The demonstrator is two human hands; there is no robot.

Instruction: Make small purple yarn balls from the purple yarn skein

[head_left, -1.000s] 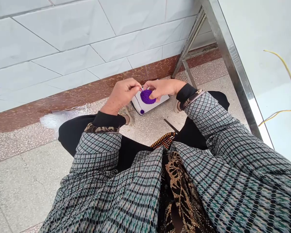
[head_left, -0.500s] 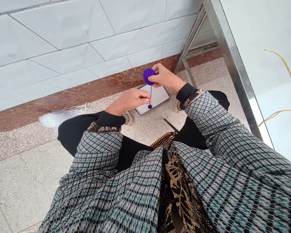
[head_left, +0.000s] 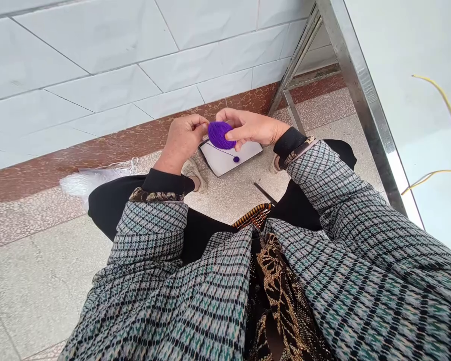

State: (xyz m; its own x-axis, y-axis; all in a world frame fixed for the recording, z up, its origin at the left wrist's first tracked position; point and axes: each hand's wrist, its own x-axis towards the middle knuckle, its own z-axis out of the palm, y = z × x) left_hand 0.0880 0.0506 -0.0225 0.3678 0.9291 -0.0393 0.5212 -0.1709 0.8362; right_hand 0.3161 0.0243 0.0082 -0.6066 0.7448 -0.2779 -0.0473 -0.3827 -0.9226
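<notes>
A small ball of purple yarn is held between both hands above my knees. My right hand grips it from the right with thumb and fingers. My left hand is closed in a pinch at the ball's left side, on a strand of the yarn. A thin purple strand runs down from the ball to a small purple bead-like end over a white flat board lying on the floor between my feet.
A tiled white wall with a reddish skirting runs ahead. A clear plastic bag with white string lies on the floor at left. A metal table leg and edge stand at right, a yellow cord on its top.
My left hand rose from near the board back up to the ball. My right hand lowered the ball and brought it left, so both hands meet again.
</notes>
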